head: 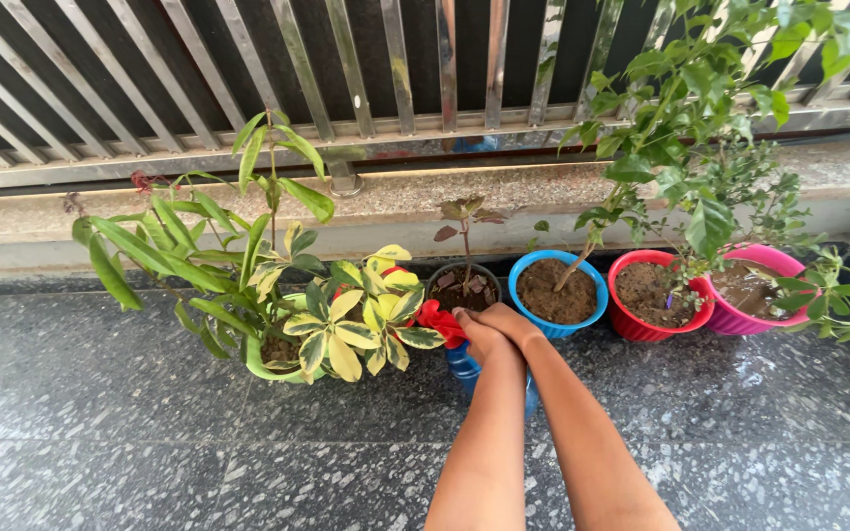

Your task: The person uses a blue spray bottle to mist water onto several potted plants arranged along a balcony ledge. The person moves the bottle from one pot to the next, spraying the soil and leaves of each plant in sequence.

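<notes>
Blue spray bottle [463, 366] with a red trigger head [440, 323] sits right under both hands — left hand [479, 336] and right hand [511, 323] are closed together over its top, gripping it. It stands roughly upright on the stone floor [150, 423], nozzle toward the yellow-green plant [351, 324], just before the dark pot [463, 287].

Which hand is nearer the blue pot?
Right. The right hand sits just below and left of the blue pot, close to its rim. The left hand, overlapped by the right one, lies farther left, by the red nozzle of a blue bottle.
</notes>
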